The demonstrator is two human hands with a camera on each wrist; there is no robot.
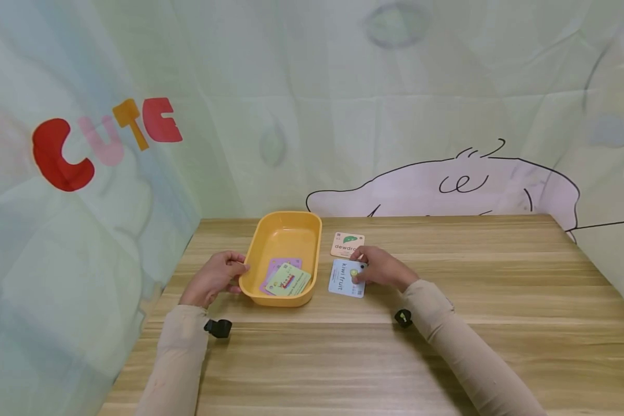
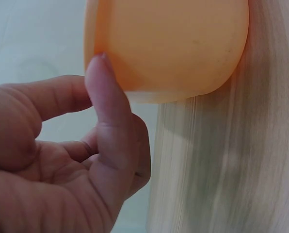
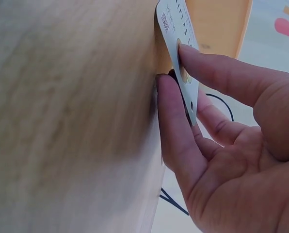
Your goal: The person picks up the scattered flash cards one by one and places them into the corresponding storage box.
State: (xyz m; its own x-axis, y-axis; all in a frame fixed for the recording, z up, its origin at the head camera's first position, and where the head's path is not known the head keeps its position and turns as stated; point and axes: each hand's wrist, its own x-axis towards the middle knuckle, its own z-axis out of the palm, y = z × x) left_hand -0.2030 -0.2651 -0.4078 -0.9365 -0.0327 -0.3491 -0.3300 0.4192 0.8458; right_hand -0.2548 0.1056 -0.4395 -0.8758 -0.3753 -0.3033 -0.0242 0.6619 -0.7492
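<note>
A yellow plastic tray [image 1: 291, 240] sits on the table, its near-left rim pinched between the thumb and fingers of my left hand [image 1: 215, 278]. Inside it, a pale green card [image 1: 297, 284] with a small picture overlaps a purple card [image 1: 277, 264]. To the right of the tray, my right hand [image 1: 383, 269] pinches a light blue flashcard [image 1: 340, 280] printed "kiwi fruit", thumb on its printed face [image 3: 171, 24] and fingers behind. Just beyond lies a cream card [image 1: 341, 245] with a green leaf-like picture and lettering starting "dewdro", partly covered by my right hand.
The wood-grain table [image 1: 478, 260] reaches back to a pale green printed curtain [image 1: 270, 69] with a cartoon outline. Another curtain side with "CUTE" lettering [image 1: 65, 156] runs along the left edge. A black wrist device [image 1: 219, 328] sits by my left sleeve.
</note>
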